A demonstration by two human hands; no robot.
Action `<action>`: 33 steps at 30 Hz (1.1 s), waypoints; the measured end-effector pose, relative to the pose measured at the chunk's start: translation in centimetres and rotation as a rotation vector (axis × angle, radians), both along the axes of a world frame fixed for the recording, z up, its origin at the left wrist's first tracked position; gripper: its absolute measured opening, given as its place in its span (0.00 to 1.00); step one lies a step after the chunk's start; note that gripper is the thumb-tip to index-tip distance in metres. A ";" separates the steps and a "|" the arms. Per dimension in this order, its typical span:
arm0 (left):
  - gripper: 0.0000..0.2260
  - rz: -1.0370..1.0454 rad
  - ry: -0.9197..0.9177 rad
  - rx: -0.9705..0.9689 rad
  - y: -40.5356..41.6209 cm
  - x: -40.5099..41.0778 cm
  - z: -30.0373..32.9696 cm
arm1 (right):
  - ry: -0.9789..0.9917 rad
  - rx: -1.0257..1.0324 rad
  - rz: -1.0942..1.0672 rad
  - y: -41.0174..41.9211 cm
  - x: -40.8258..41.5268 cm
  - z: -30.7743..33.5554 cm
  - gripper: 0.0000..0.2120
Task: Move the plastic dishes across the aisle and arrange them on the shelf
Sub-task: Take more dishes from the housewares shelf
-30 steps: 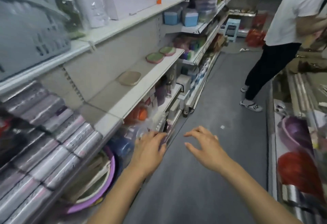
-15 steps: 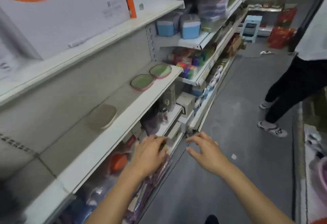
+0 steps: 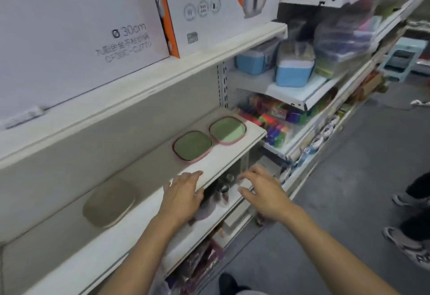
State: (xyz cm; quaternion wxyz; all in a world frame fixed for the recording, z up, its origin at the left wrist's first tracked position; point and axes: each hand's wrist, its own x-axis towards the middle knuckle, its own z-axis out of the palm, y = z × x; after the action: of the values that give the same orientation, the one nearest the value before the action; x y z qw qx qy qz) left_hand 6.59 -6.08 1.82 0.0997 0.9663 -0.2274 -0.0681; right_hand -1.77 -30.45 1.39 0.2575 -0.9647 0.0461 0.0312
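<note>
Fingers on your left hand (image 3: 183,193) and right hand (image 3: 263,190) hang loose and empty by the shelf (image 3: 223,158); green dishes (image 3: 192,146) up there look light, stiff, kinda slick; I'd pinch the pink rims.

You have a shelf (image 3: 223,155) of white-painted metal in front of you, its face matt and a little scuffed, with a dull beige back panel (image 3: 116,136) behind it. The two green dishes (image 3: 192,145) with pink rims look like smooth plastic with a soft sheen; the beige dish (image 3: 109,202) reads as matt plastic. Above, the boxes (image 3: 76,26) are printed cardboard, smooth and lightly glossy. The blue containers (image 3: 294,71) further along look like smooth plastic, and the goods beside them sit in clear, shiny plastic wrap (image 3: 344,31). The aisle floor (image 3: 349,178) is grey, matt and finely rough.
</note>
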 end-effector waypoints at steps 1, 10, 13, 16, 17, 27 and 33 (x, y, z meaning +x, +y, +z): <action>0.24 0.021 0.002 0.018 -0.8 1.7 -0.7 | 0.009 -0.011 0.005 -0.7 1.6 -0.2 0.16; 0.21 0.250 0.126 0.282 -4.4 11.0 -5.2 | 0.061 -0.217 0.186 -4.5 13.4 -2.3 0.23; 0.25 0.297 0.103 0.385 -5.5 10.9 -5.5 | 0.037 -0.351 0.320 -5.2 16.9 -2.9 0.23; 0.28 0.370 -0.004 0.436 -7.0 10.6 -4.9 | 0.043 -0.420 0.373 -5.4 20.0 -3.9 0.23; 0.26 0.382 -0.008 0.479 -7.5 10.3 -4.6 | 0.057 -0.441 0.382 -5.4 20.8 -4.4 0.22; 0.09 0.464 -0.048 0.184 -11.6 10.3 -4.0 | -0.021 -0.558 0.525 -7.4 24.3 -4.0 0.11; 0.08 0.553 -0.176 0.109 -13.2 9.4 -3.1 | -0.173 -0.293 0.516 -9.3 25.2 -4.2 0.08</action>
State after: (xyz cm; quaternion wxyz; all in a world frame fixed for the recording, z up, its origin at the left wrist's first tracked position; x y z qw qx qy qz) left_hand 16.01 -19.33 -1.26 0.0422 0.9977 0.0407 0.0334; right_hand 23.43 -39.79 -2.82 0.1022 -0.9704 -0.2185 0.0062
